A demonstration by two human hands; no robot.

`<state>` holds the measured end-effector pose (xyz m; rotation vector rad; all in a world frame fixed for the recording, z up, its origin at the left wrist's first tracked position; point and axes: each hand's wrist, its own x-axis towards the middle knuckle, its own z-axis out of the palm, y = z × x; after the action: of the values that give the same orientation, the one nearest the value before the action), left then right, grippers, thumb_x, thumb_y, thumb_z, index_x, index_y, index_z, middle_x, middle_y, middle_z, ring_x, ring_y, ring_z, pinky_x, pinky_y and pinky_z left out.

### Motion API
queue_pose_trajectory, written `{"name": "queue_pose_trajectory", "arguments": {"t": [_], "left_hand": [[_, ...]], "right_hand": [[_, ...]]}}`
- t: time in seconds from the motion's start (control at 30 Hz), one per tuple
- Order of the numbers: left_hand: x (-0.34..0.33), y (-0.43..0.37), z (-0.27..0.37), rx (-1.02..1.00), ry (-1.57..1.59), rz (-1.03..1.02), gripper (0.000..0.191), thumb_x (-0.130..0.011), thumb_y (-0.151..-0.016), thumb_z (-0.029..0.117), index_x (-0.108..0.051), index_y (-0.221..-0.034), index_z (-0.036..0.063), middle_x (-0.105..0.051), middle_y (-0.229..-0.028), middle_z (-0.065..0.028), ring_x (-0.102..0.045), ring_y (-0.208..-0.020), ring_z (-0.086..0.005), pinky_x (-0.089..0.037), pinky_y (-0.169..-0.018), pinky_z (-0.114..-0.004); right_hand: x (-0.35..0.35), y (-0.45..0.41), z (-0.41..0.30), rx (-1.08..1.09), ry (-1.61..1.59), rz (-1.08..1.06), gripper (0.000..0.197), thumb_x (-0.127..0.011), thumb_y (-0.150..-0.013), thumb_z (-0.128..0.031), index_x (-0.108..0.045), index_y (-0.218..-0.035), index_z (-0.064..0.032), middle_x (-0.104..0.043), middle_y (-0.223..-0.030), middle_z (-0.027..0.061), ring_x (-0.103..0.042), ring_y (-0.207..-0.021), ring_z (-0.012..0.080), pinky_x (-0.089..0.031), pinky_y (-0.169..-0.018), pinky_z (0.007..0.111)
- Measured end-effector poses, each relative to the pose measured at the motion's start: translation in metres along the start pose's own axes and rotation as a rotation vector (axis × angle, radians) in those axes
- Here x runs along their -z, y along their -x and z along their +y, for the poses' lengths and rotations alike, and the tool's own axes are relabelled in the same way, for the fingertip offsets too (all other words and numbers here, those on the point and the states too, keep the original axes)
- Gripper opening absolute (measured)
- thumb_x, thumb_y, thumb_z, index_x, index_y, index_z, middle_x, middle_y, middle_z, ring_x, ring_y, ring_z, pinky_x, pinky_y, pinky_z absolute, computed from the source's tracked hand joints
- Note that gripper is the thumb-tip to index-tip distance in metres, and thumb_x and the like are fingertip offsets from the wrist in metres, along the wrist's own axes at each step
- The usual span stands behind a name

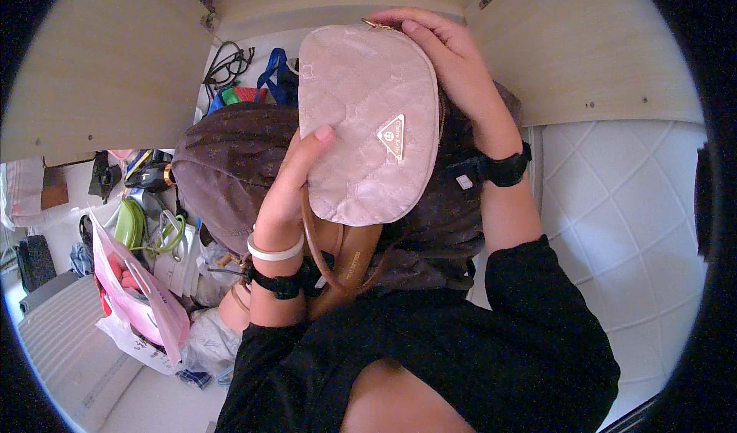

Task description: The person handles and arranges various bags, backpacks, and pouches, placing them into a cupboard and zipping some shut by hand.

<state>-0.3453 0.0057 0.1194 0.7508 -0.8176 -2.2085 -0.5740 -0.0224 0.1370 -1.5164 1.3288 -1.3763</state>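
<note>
A small pale pink quilted handbag [357, 82] is held up in front of me, its front bearing a triangular metal plate [393, 137] with writing. My left hand [288, 185] grips its left side, thumb pressed on the front and the other fingers hidden behind. At the top right edge, by a gold-coloured zip pull [371, 23], my right hand [452, 59] holds the rim between thumb and fingers. Whether the zip is open I cannot tell. A brown strap [315, 249] hangs in a loop under the bag. Behind it lies a bulky dark brown patterned fabric item [230, 145].
Two open cabinet doors [109, 59] [570, 53] flank the space ahead. Inside lie a black cord [227, 67] and a blue strap [276, 76]. To the left stand a pink plastic bag [129, 295] and a green case [130, 224]. A white quilted panel [616, 202] is at right.
</note>
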Motion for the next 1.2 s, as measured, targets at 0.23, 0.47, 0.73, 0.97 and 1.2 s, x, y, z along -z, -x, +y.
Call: {"name": "queue_pose_trajectory", "arguments": {"t": [0.23,0.47,0.73,0.97,1.2], "left_hand": [[-0.011,0.007,0.008,0.089,0.117,0.117,0.056,-0.056,-0.089,0.033,-0.042,-0.129,-0.0046,-0.057,-0.118,-0.0172,-0.058,-0.104,-0.023,-0.046,-0.091,-0.033],[-0.006,-0.003,0.007,0.094,0.23,0.167,0.054,-0.057,-0.088,0.031,-0.045,-0.128,-0.0037,-0.056,-0.121,-0.0172,-0.057,-0.107,-0.0248,-0.045,-0.093,-0.034],[0.012,-0.017,-0.001,0.051,0.377,0.129,0.06,-0.057,-0.086,0.035,-0.043,-0.13,-0.0023,-0.054,-0.125,-0.0164,-0.053,-0.114,-0.0267,-0.041,-0.099,-0.036],[0.024,-0.026,-0.001,-0.003,0.448,0.126,0.065,-0.056,-0.086,0.036,-0.035,-0.136,-0.0006,-0.047,-0.133,-0.0181,-0.049,-0.119,-0.0327,-0.04,-0.101,-0.044],[0.027,-0.03,0.0,-0.096,0.49,0.243,0.059,-0.047,-0.09,0.036,-0.036,-0.137,0.0022,-0.048,-0.133,-0.0178,-0.05,-0.117,-0.0366,-0.041,-0.099,-0.052]], "right_hand": [[0.017,-0.005,0.02,-0.073,0.156,-0.141,0.02,-0.053,-0.093,-0.011,-0.062,-0.104,0.0022,-0.065,-0.101,0.003,-0.057,-0.095,0.0095,-0.045,-0.086,0.023],[0.004,-0.006,0.013,0.04,0.404,-0.025,0.013,-0.055,-0.092,-0.01,-0.058,-0.095,0.0017,-0.065,-0.091,0.0057,-0.06,-0.088,0.0123,-0.048,-0.08,0.026],[-0.012,0.01,-0.003,0.217,0.638,0.258,0.016,-0.06,-0.088,-0.02,-0.057,-0.093,-0.0062,-0.066,-0.084,0.0151,-0.064,-0.077,0.0352,-0.051,-0.064,0.041],[-0.02,0.035,-0.026,0.373,1.045,0.246,0.012,-0.064,-0.081,-0.021,-0.058,-0.084,-0.0114,-0.061,-0.074,0.0076,-0.061,-0.067,0.0279,-0.049,-0.054,0.037],[-0.044,0.063,-0.036,0.521,0.898,0.117,0.02,-0.074,-0.065,0.0,-0.06,-0.078,-0.0057,-0.06,-0.072,0.0059,-0.056,-0.063,0.0222,-0.045,-0.053,0.03]]}}
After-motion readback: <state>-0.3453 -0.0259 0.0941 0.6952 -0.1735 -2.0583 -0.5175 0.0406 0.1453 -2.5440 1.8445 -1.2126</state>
